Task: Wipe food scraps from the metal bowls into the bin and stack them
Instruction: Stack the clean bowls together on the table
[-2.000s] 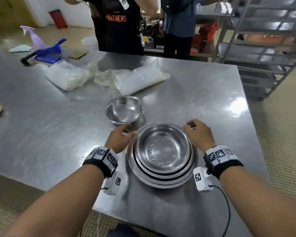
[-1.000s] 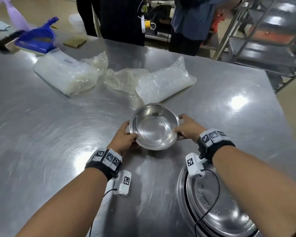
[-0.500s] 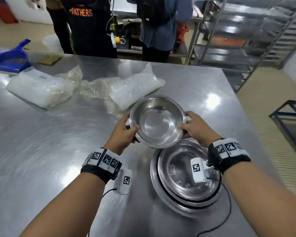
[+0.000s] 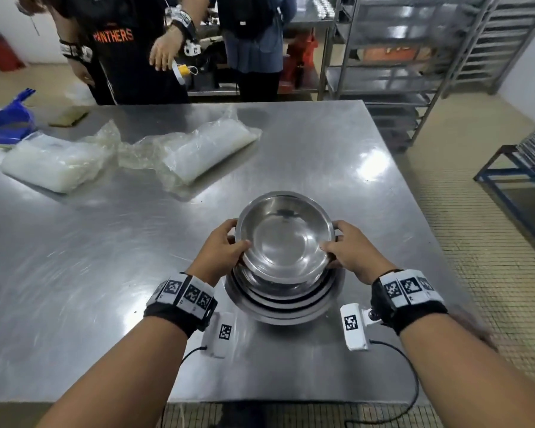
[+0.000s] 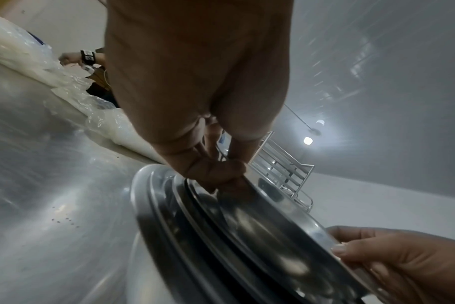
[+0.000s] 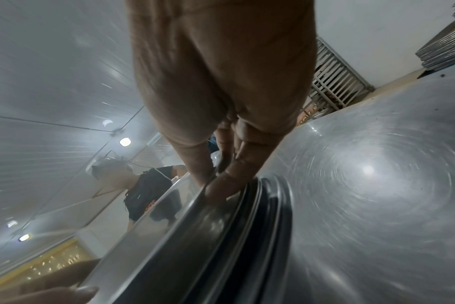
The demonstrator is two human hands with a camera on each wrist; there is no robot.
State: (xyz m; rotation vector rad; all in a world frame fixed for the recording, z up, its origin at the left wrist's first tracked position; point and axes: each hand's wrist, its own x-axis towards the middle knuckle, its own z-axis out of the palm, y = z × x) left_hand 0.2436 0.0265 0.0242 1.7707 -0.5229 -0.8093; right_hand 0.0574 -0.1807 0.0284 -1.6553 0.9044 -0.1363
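A small shiny metal bowl (image 4: 284, 239) is held over a stack of larger metal bowls (image 4: 283, 307) on the steel table (image 4: 74, 257). My left hand (image 4: 226, 245) grips its left rim, thumb inside. My right hand (image 4: 343, 247) grips the right rim the same way. The small bowl sits low, inside the top of the stack. In the left wrist view my left hand (image 5: 218, 174) pinches the rim above the stack (image 5: 195, 236). In the right wrist view my right hand (image 6: 218, 185) curls over the rim of the small bowl (image 6: 169, 218). No bin is in view.
Two bags of white stuff (image 4: 204, 149) (image 4: 53, 160) and crumpled plastic lie at the table's back left. A blue dustpan (image 4: 7, 118) sits at the far left. Two people (image 4: 130, 47) stand behind the table. Metal racks (image 4: 414, 57) stand at the back right.
Both hands left the stack, took hold of the small bowl farther back, carried it toward me and lowered it onto the stack.
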